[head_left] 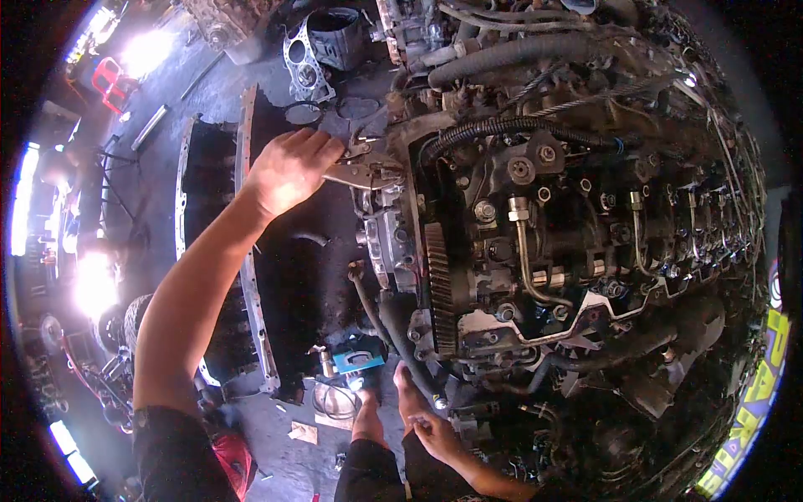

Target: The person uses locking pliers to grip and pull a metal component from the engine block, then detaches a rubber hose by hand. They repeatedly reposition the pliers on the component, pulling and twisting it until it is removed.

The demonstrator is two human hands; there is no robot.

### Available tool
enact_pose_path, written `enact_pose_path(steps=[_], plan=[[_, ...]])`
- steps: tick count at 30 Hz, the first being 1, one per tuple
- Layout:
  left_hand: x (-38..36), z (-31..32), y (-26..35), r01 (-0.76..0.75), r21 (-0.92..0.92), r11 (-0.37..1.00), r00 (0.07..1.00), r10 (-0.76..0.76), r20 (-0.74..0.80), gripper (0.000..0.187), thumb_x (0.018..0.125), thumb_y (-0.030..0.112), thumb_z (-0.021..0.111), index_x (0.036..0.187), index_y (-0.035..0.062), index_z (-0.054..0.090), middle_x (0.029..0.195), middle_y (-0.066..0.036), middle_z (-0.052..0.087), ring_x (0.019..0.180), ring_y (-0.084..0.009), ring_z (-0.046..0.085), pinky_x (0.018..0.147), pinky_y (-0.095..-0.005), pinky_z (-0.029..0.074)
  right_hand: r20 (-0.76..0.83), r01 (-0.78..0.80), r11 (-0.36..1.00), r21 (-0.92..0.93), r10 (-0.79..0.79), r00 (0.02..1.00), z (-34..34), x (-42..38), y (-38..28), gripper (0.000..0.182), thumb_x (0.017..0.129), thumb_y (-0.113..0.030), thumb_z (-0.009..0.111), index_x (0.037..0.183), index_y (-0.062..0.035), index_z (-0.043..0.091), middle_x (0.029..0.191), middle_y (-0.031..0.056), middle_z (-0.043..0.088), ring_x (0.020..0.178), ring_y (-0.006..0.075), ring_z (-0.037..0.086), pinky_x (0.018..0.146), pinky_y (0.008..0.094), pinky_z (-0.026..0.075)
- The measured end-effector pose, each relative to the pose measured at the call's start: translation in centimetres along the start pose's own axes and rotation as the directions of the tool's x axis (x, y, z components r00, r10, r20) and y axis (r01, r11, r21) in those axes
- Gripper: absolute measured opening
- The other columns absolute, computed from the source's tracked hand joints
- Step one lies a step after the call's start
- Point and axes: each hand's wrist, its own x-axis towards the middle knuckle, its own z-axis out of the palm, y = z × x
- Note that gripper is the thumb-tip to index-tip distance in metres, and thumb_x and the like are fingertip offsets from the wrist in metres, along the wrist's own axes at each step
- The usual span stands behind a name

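Observation:
At the front end of a large engine, my left hand is wrapped round the handles of metal locking pliers. The jaws reach the engine's edge beside a metal bracket; what they bite on is too dark to tell. Lower down, my right hand hangs near my legs with its fingers loosely bent and apart, and nothing shows in it. Just above that hand is the lower end of a dark hose.
A metal frame stands left of the engine. On the floor lie a blue box, a coiled cable, a gasket and a black bucket. A red chair is far left.

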Motion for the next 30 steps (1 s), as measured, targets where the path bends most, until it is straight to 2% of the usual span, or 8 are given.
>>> enact_pose_path(steps=[4,13,19,22,24,26,29,30], plan=[[0.0,-0.4,0.3,0.02,-0.035,0.999,1.0,-0.019,0.004,0.024,0.072,0.007,0.065,0.096,0.0071,0.059,0.083,-0.006,0.058,0.077,-0.0231,0.062,0.069,-0.0345,0.053,-0.016,0.02,0.999,-0.045,-0.021,1.0,0.8,0.1,1.3,0.018,0.094,-0.016,0.063,0.107,-0.0033,0.066,0.092,0.0128,0.071,0.084,0.0185,0.069,0.073,0.0305,0.053],[-2.8,-2.6,9.5,0.533,-0.071,0.843,0.846,-0.532,0.028,0.023,0.071,0.006,0.065,0.091,0.0076,0.054,0.077,-0.008,0.055,0.07,-0.0248,0.061,0.062,-0.0384,0.052,0.09,-0.029,0.989,-0.146,0.042,0.995,0.7,-0.3,0.7,0.017,0.093,-0.014,0.063,0.105,-0.0025,0.065,0.09,0.012,0.069,0.081,0.0207,0.068,0.072,0.0311,0.053],[-5.7,-4.4,9.9,0.501,-0.145,0.853,0.864,-0.483,0.141,0.029,0.076,0.006,0.067,0.103,0.0028,0.055,0.091,-0.016,0.063,0.08,-0.0337,0.063,0.066,-0.0425,0.05,0.028,-0.032,0.99,-0.135,0.036,0.999,1.2,-0.7,0.8,0.015,0.092,-0.014,0.063,0.104,-0.0047,0.066,0.092,0.0115,0.069,0.084,0.022,0.068,0.074,0.0318,0.053],[-9.4,-3.2,11.7,0.843,-0.325,0.429,0.537,-0.642,0.547,0.022,0.083,0.016,0.063,0.1,0.0031,0.057,0.089,-0.018,0.064,0.085,-0.0386,0.062,0.072,-0.0501,0.046,-0.006,0.026,0.995,-0.1,-0.026,1.0,1.8,-0.9,1.2,0.014,0.092,-0.013,0.063,0.103,-0.0049,0.066,0.092,0.0116,0.069,0.084,0.0226,0.068,0.074,0.0323,0.053],[-14.0,-2.8,14.4,0.911,-0.412,0.001,0.352,-0.519,0.779,0.025,0.092,0.023,0.059,0.107,0.0026,0.058,0.077,-0.022,0.064,0.073,-0.0387,0.064,0.065,-0.0467,0.045,-0.006,0.049,0.997,-0.052,-0.049,0.999,1.6,-1.7,0.9,0.015,0.091,-0.013,0.064,0.102,-0.0038,0.066,0.09,0.0122,0.069,0.083,0.0227,0.068,0.073,0.0325,0.053],[-15.1,-8.7,17.4,0.957,-0.178,-0.227,0.092,-0.345,0.934,0.03,0.093,0.026,0.058,0.112,0.003,0.058,0.077,-0.02,0.065,0.07,-0.0275,0.065,0.065,-0.0437,0.048,0.019,0.03,0.999,-0.018,-0.029,0.999,1.0,-2.4,0.2,0.015,0.091,-0.013,0.064,0.102,-0.0032,0.066,0.089,0.0126,0.069,0.082,0.0227,0.068,0.072,0.0325,0.053],[-26.1,-11.8,23.7,0.998,0.031,0.053,-0.012,-0.328,0.944,0.045,0.089,0.035,0.061,0.122,0.0052,0.057,0.098,-0.025,0.068,0.093,-0.046,0.064,0.075,-0.0501,0.05,0.015,0.115,0.985,-0.126,-0.114,0.993,-1.6,-3.4,1.3,0.016,0.089,-0.012,0.064,0.102,-0.0025,0.066,0.086,0.0129,0.069,0.079,0.0235,0.069,0.07,0.0332,0.053],[-31.9,-12.4,26.5,0.994,0.1,0.045,-0.081,-0.317,0.945,0.044,0.086,0.036,0.064,0.117,0.0045,0.062,0.095,-0.023,0.069,0.091,-0.0408,0.066,0.076,-0.0487,0.051,-0.017,0.167,0.979,-0.116,-0.17,0.985,-2.7,-4.0,0.8,0.017,0.089,-0.012,0.063,0.102,-0.0025,0.066,0.086,0.0137,0.069,0.078,0.025,0.069,0.07,0.0342,0.053]])
